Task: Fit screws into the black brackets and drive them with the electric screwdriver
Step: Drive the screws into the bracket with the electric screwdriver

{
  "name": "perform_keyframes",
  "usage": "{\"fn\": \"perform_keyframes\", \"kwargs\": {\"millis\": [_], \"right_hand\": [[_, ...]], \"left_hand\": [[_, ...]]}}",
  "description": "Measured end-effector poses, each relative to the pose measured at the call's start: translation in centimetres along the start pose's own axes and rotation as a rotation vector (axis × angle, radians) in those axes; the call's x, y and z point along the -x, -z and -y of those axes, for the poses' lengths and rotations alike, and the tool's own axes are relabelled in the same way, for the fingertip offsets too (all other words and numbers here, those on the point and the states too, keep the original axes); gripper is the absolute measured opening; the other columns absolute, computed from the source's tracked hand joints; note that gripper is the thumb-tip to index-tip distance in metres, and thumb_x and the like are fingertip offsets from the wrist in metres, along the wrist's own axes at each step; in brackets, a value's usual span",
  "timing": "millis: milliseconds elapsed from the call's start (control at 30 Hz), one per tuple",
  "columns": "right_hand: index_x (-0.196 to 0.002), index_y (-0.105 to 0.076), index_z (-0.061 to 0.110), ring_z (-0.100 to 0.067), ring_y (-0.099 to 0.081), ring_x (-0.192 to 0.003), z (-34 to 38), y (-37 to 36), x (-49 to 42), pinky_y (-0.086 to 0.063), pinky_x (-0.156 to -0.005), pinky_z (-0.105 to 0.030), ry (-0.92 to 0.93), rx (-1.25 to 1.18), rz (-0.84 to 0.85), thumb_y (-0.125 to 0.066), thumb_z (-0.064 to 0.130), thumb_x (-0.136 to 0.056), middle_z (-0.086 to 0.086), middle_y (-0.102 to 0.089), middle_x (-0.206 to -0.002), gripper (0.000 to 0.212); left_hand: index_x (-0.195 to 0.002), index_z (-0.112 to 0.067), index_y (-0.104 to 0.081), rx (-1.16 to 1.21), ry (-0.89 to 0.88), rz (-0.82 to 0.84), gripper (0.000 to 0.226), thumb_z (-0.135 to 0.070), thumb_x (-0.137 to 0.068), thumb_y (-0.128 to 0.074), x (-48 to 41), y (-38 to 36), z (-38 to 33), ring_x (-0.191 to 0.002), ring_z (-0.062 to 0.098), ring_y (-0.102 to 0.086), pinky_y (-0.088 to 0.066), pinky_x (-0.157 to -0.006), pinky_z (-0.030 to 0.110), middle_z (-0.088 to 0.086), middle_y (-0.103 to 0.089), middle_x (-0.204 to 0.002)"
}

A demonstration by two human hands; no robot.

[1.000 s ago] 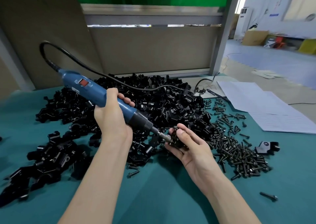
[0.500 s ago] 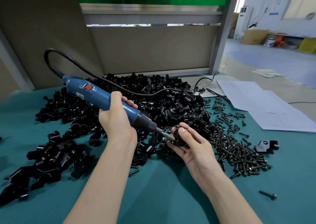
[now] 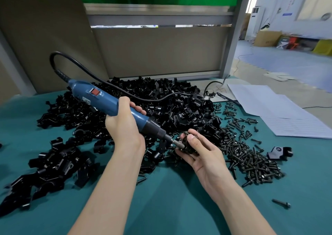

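Observation:
My left hand (image 3: 124, 127) grips the blue electric screwdriver (image 3: 109, 103) around its barrel, tip slanting down to the right. The bit meets a small black bracket (image 3: 188, 147) that my right hand (image 3: 201, 155) holds between thumb and fingers, just above the green table. The screw under the bit is mostly hidden by my fingers. A large heap of black brackets (image 3: 161, 107) lies behind both hands. A pile of dark screws (image 3: 249, 155) spreads to the right of my right hand.
The screwdriver's black cord (image 3: 86, 73) loops up and back across the bracket heap. More brackets (image 3: 53, 164) lie at the left. White paper sheets (image 3: 280, 109) sit at the right rear. A lone bracket (image 3: 279, 153) and a stray screw (image 3: 281, 203) lie right. A partition wall stands behind.
Both hands drifted slightly away from me, and the screwdriver's rear end dipped a little; the bit stays on the bracket in my right hand.

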State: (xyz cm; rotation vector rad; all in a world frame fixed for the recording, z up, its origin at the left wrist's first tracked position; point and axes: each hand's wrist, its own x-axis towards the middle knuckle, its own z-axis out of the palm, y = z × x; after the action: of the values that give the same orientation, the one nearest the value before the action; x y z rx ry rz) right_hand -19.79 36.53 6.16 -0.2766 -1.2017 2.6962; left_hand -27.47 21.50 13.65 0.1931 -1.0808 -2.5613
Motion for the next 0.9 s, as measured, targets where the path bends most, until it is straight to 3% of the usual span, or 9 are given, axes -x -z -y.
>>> {"fn": "perform_keyframes", "kwargs": {"millis": [567, 700, 900], "right_hand": [[-0.112, -0.074, 0.002, -0.034, -0.075, -0.1, -0.4, 0.0, 0.0, -0.064, -0.076, -0.04, 0.013, 0.002, -0.023, -0.076, 0.013, -0.077, -0.025, -0.075, -0.111, 0.037], [-0.104, -0.081, 0.012, -0.029, -0.076, -0.097, -0.3, -0.1, 0.2, -0.063, -0.081, -0.039, 0.091, 0.093, -0.01, -0.08, 0.018, -0.073, -0.018, -0.077, -0.107, 0.032], [-0.108, -0.081, 0.026, -0.025, -0.076, -0.102, -0.4, -0.6, 0.7, -0.062, -0.088, -0.035, 0.195, 0.29, 0.015, -0.088, 0.039, -0.061, -0.011, -0.079, -0.107, 0.049]], "left_hand": [[-0.078, -0.013, -0.049, -0.037, 0.016, -0.013, 0.013, -0.008, -0.083, -0.06, 0.5, -0.4, -0.3, -0.05, 0.013, -0.056, -0.052, -0.056, 0.027, -0.004, -0.056, -0.056], [-0.091, -0.009, -0.049, -0.057, 0.02, -0.075, 0.016, -0.007, -0.082, -0.061, 0.5, -0.3, -0.1, -0.052, 0.015, -0.056, -0.053, -0.056, 0.028, 0.001, -0.057, -0.061], [-0.095, -0.006, -0.051, -0.133, 0.061, -0.238, 0.019, -0.01, -0.079, -0.061, 0.1, 0.7, 0.3, -0.049, 0.013, -0.057, -0.052, -0.05, 0.023, 0.01, -0.06, -0.069]]}}
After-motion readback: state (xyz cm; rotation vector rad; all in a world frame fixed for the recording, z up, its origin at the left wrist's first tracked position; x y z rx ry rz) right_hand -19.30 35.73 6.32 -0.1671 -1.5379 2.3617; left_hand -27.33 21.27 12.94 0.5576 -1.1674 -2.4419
